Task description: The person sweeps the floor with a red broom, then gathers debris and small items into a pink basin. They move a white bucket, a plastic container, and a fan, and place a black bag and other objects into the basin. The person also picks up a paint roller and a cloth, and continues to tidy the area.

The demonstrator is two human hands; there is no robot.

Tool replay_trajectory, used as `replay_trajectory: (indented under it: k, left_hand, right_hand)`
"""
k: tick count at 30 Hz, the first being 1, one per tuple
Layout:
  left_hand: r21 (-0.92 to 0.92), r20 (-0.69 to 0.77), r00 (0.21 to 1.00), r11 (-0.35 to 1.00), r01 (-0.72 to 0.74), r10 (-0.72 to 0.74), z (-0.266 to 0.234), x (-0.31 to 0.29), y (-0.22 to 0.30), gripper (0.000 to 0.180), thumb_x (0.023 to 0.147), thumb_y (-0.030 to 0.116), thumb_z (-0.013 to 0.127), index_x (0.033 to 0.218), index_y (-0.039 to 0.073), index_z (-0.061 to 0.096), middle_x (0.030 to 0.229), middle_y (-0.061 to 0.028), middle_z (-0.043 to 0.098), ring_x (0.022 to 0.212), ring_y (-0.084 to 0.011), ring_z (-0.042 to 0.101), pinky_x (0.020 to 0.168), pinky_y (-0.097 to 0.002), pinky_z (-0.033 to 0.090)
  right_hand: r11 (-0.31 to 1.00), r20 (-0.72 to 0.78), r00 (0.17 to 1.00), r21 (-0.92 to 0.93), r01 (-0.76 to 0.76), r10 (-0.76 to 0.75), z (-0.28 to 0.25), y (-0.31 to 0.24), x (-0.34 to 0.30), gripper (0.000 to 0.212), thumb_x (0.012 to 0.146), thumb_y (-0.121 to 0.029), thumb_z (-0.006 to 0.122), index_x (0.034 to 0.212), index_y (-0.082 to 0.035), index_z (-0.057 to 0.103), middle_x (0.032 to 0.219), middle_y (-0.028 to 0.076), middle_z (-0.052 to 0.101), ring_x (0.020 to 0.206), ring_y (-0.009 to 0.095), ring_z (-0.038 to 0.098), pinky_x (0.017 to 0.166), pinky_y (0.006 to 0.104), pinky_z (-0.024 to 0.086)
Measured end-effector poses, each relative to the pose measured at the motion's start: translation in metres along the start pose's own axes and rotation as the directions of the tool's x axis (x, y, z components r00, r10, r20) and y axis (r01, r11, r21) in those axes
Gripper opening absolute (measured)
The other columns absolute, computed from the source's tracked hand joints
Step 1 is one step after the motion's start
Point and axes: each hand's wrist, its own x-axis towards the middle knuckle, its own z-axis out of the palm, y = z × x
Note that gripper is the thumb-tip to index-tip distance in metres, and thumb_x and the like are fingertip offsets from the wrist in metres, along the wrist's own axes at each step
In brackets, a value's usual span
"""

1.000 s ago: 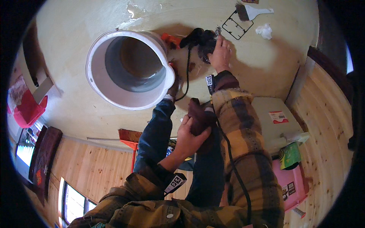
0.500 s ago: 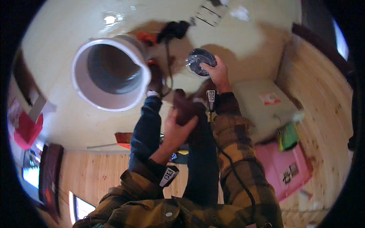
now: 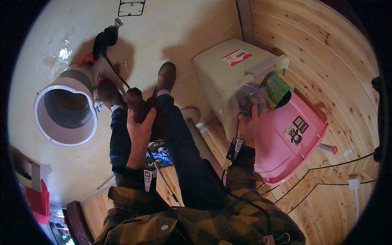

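1. Since the earlier frame, the right hand point(image 3: 248, 128) has swung across from over the pale floor point(image 3: 179, 32) to the right side, and the white bucket point(image 3: 61, 134) now shows farther left in the view
2. The right hand looks closed on the near edge of a greyish clear-wrapped bundle point(image 3: 249, 96), which sits against the right side of the pale box point(image 3: 218, 77), beside a green packet point(image 3: 275, 86) and at the far left edge of the pink box point(image 3: 273, 151)
3. The left hand point(image 3: 139, 128) curls round a dark maroon item point(image 3: 136, 100), its kind hard to tell
4. Judged from here, bringing the bundle to the boxes is done, releasing it is not; whether it rests on anything, I cannot tell
5. A black item point(image 3: 105, 40) remains on the floor, far left, out of hand
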Motion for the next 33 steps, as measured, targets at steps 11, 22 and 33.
replay_trajectory:
  k: [11, 22, 33]
  left_hand:
    - [0.083, 0.025, 0.999, 0.996, -0.027, 0.025, 0.007, 0.005, -0.007, 0.043, 0.081, 0.009, 0.069, 0.121, 0.002, 0.054, 0.109, -0.007, 0.063, 0.097, -0.0158, 0.059, 0.087, -0.029, 0.046]
    - [0.074, 0.031, 0.999, 0.997, -0.018, 0.015, 0.013, 0.006, -0.003, 0.043, 0.081, 0.009, 0.07, 0.12, 0.001, 0.054, 0.11, -0.0079, 0.063, 0.099, -0.0165, 0.058, 0.089, -0.0295, 0.045]
    - [0.16, 0.001, 0.99, 0.977, -0.139, 0.14, 0.014, 0.001, 0.012, 0.04, 0.074, 0.018, 0.073, 0.107, 0.0, 0.061, 0.108, -0.0127, 0.059, 0.097, -0.0244, 0.061, 0.085, -0.0348, 0.048]
  right_hand:
    - [0.755, -0.433, 0.778, 0.652, -0.078, 0.455, -0.075, 0.028, 0.041, 0.046, 0.085, -0.01, 0.064, 0.127, 0.002, 0.047, 0.117, 0.014, 0.057, 0.103, 0.022, 0.057, 0.086, 0.0325, 0.047]
    - [0.968, -0.427, 0.879, -0.027, -0.249, 0.214, -0.061, 0.129, 0.1, 0.046, 0.078, -0.007, 0.068, 0.117, 0.003, 0.048, 0.11, 0.016, 0.056, 0.101, 0.026, 0.055, 0.086, 0.0375, 0.046]
    - [0.907, -0.535, 0.793, -0.417, 0.054, -0.293, -0.053, 0.002, 0.098, 0.07, 0.08, -0.023, 0.073, 0.135, 0.003, 0.039, 0.127, 0.023, 0.049, 0.114, 0.029, 0.051, 0.095, 0.0368, 0.044]
